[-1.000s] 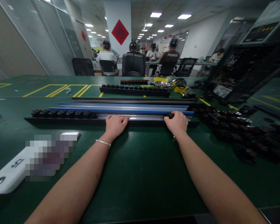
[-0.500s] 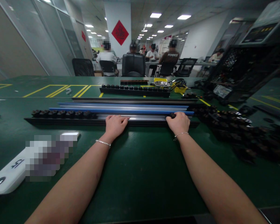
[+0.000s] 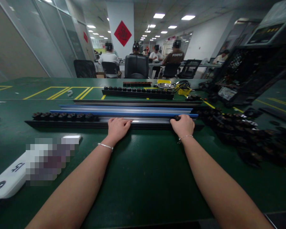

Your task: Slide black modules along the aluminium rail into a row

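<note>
Right hand (image 3: 184,125), grasping a small black part (image 3: 177,118) toward the right of the black rail (image 3: 149,126), sits slightly farther right than before; left hand (image 3: 118,128), hold indeterminate, apparently steadies it; positioning seems unfinished

Right grip (image 3: 184,125) holding black part (image 3: 177,117) at rail (image 3: 150,120).
</note>
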`<action>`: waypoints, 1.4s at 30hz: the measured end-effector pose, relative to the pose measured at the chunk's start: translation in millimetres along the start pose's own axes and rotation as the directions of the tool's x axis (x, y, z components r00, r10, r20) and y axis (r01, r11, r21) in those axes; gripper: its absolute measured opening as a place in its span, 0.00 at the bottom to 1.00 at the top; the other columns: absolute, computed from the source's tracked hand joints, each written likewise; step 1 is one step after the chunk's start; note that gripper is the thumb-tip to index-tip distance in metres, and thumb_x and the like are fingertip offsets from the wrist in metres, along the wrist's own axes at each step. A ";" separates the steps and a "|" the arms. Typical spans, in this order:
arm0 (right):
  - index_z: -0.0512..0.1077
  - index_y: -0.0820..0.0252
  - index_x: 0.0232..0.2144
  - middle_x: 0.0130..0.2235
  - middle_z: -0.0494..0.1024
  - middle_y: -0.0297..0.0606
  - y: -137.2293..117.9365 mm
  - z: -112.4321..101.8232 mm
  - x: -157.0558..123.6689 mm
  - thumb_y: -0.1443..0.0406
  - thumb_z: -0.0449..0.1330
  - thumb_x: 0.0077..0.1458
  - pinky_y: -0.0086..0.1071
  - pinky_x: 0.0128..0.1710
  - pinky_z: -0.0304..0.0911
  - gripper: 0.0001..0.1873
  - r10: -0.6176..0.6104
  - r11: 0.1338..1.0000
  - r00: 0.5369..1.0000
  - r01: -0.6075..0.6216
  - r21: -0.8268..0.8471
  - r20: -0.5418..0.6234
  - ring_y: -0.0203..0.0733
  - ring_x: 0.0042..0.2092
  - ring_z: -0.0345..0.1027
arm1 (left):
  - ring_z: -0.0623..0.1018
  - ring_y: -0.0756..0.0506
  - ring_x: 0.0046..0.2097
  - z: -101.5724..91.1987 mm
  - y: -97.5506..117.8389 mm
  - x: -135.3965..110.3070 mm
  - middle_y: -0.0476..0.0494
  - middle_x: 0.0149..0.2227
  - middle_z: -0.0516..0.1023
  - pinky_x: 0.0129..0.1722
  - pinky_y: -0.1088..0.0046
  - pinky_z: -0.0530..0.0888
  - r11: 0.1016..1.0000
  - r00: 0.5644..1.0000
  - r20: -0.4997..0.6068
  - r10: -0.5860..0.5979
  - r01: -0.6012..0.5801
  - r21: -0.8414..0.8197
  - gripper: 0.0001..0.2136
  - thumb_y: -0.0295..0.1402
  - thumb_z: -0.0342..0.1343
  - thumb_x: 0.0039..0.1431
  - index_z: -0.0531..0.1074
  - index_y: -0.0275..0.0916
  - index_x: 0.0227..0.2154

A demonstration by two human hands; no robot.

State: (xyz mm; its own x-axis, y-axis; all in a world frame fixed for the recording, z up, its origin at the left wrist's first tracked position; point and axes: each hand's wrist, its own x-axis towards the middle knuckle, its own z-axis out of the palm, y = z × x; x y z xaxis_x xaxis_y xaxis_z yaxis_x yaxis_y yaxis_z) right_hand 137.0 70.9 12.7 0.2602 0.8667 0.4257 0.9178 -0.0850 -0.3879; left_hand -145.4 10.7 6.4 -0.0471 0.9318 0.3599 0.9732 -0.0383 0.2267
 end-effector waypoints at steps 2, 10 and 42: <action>0.74 0.65 0.38 0.41 0.74 0.49 0.6 -0.2 0.4 0.59 0.54 0.45 0.42 0.48 0.56 0.20 0.005 1.000 1.000 -0.005 0.002 0.000 0.52 0.44 0.65 | 0.74 0.43 0.44 0.1 0.1 0.2 0.49 0.37 0.80 0.49 0.59 0.59 1.000 1.000 0.003 -0.002 0.002 0.003 0.18 0.40 0.41 0.62 0.77 0.54 0.41; 0.74 0.65 0.39 0.42 0.74 0.49 0.7 -1.6 1.2 0.59 0.54 0.45 0.42 0.49 0.56 0.21 0.027 1.000 1.000 -0.027 -0.008 0.014 0.52 0.45 0.65 | 0.74 0.43 0.44 -0.6 1.0 0.2 0.49 0.37 0.79 0.49 0.59 0.59 1.000 1.000 -0.002 0.001 -0.001 0.010 0.18 0.39 0.41 0.62 0.77 0.54 0.41; 0.75 0.66 0.39 0.43 0.74 0.50 11.9 -2.9 6.3 0.60 0.55 0.43 0.43 0.50 0.56 0.22 0.083 0.997 0.996 -0.083 0.004 -0.041 0.52 0.45 0.65 | 0.74 0.43 0.44 -1.2 0.8 -0.3 0.49 0.38 0.79 0.50 0.59 0.59 1.000 1.000 0.006 -0.004 0.004 -0.003 0.18 0.40 0.40 0.62 0.77 0.54 0.40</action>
State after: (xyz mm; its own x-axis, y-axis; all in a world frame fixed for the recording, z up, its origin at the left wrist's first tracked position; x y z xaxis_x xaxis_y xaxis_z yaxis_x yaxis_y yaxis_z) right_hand 150.4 73.9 13.1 0.3472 0.8358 0.4252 0.8919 -0.1543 -0.4251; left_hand -144.9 10.0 7.6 -0.0499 0.9339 0.3539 0.9724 -0.0355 0.2307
